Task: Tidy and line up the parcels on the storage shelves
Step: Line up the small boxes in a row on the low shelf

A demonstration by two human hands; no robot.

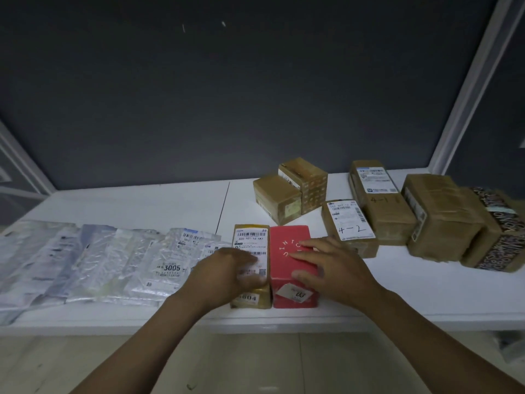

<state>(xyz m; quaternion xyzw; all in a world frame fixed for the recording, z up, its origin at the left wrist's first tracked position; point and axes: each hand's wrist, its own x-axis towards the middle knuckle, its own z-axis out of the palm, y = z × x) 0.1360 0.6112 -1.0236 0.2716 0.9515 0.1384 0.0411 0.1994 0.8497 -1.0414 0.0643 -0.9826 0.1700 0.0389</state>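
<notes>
A red box (287, 240) stands at the front of the white shelf (142, 203), pressed side by side against a brown parcel with a white barcode label (251, 237). My left hand (227, 270) lies over the brown parcel, fingers curled across its label. My right hand (326, 265) rests on the red box, fingers spread over its top and thumb at its front edge. Further right sit a brown parcel marked 4-2 (350, 227), one marked 4-1 (377, 200), a large taped parcel (443, 214) and a patterned box (502, 231).
Several silvery plastic mail bags (108, 260) lie in an overlapping row on the shelf's left half. Two small cartons (289, 191) stand behind the red box. A dark back wall and white uprights (468, 89) bound the shelf. Tiled floor lies below the front edge.
</notes>
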